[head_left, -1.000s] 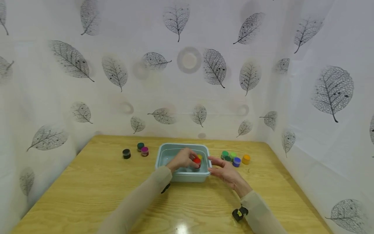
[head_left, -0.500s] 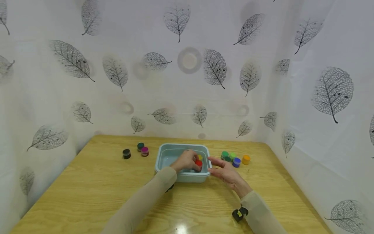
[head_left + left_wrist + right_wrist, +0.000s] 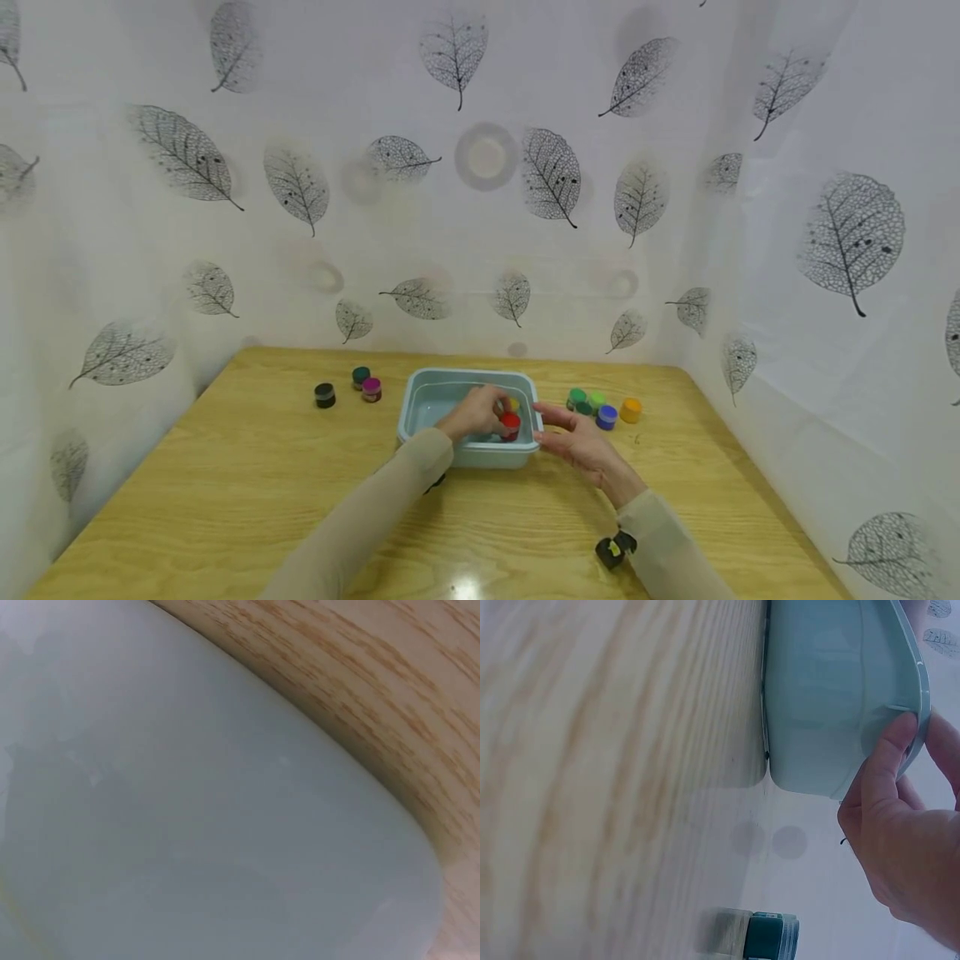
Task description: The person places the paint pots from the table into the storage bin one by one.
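Note:
A light blue plastic tub [image 3: 480, 457] stands on the wooden table, its wall also filling the left wrist view. My left hand [image 3: 477, 412] reaches inside, thumb and fingers curled at a small red-lidded paint jar [image 3: 510, 427] in the right part of the tub. Just behind it a yellow-lidded jar [image 3: 514, 404] is partly covered by the fingers. My right hand [image 3: 588, 450] holds the tub's right end; in the right wrist view its thumb and fingers pinch the rim [image 3: 922, 690]. The left wrist view does not show the left hand.
Left of the tub are a black jar [image 3: 325, 395], a dark teal jar [image 3: 361, 377] and a magenta jar [image 3: 371, 389]. To its right stand several green jars [image 3: 577, 398], a blue jar [image 3: 607, 416] and an orange jar [image 3: 632, 409]. A leaf-patterned curtain [image 3: 480, 233] surrounds the table.
My left hand has moved slightly right inside the tub. The red-lidded jar has gone lower and a little to the right, and more of it shows. My right hand stays on the rim.

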{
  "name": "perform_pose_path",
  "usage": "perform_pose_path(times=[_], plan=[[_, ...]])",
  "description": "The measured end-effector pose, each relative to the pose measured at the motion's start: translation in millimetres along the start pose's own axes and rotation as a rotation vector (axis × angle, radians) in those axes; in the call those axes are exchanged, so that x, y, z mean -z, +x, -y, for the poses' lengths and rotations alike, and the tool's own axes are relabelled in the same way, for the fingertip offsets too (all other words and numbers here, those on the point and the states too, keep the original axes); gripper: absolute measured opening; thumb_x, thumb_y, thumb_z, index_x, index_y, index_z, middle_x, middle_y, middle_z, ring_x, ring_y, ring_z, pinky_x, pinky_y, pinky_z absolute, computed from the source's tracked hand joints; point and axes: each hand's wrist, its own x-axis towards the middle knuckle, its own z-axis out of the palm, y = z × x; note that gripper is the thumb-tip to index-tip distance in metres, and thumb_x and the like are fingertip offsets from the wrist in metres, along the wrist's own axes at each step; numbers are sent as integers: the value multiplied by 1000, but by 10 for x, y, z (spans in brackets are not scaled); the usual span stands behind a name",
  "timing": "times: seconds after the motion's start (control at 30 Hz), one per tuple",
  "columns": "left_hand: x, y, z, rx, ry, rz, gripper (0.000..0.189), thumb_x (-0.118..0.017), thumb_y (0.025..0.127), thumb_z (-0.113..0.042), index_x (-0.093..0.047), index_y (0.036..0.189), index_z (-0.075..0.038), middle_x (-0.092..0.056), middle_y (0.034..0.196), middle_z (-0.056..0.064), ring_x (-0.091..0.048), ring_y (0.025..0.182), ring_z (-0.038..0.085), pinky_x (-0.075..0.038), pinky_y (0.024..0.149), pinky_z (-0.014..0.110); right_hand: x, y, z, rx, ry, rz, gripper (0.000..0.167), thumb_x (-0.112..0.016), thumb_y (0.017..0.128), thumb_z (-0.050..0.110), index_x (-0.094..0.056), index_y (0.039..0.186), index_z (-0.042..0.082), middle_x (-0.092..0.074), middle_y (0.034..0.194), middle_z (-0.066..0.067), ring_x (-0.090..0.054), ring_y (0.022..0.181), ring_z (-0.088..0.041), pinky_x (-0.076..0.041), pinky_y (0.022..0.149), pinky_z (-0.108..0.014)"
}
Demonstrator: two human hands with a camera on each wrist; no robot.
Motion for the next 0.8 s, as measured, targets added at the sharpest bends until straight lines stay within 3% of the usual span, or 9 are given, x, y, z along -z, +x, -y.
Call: perform_pose_path(times=[0.13,0.3,0.8], plan=[[-6,-20,-20,28,-5,-11,27,-83,72,0,-68,93,-6,-74,90,9,-65,78,15,-55,66,23,-3,-9,-8,5,-9,1,64,-69,91,8,-40,148,1,-38,143,-28,-63,102,-13,-57,87,-23],[-25,-14,-11,15,39,-43,27,-86,72,-8,-68,93,-7,-72,88,6,-61,76,13,-51,64,21,-5,-17,-4,11,-10,3,64,-69,91,8,-39,148,1,-38,144,-28,-63,102,-13,-57,87,-23],[2,-24,-26,11,15,-53,28,-86,69,-1,-67,90,-5,-73,87,8,-63,78,15,-53,68,23,-12,-16,-1,6,0,-3,64,-69,91,5,-40,147,1,-38,145,-28,-63,105,-15,-57,88,-26]])
